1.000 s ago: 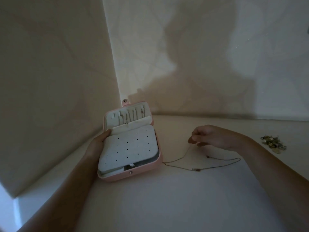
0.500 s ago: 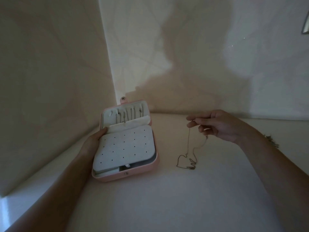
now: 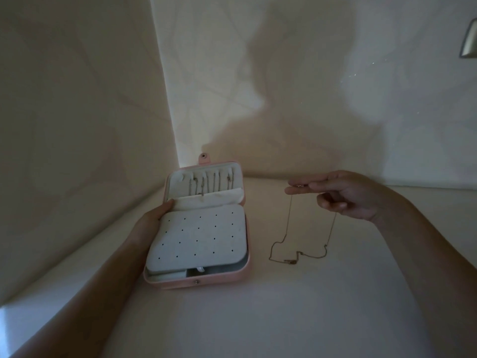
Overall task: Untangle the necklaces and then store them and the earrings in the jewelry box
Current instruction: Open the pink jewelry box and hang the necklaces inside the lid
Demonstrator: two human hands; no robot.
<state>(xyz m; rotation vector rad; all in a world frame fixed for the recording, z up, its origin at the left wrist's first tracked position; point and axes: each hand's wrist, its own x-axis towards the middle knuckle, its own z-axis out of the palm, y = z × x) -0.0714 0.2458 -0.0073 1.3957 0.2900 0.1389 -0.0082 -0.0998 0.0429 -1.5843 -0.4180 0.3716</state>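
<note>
So my left hand [image 3: 154, 218] is out to the side, fingers wrapped around the left edge of the open pink jewelry box [image 3: 196, 281], thumb on its white dotted earring panel [image 3: 201, 236]. My right hand [image 3: 347, 196] is lifted off the white countertop [image 3: 258, 319], arm reaching in from the right, thumb and forefinger pinching the thin gold chain necklace [image 3: 293, 261]. It hangs in two strands, and the bottom loop is pooled on the counter just right of the box.
</note>
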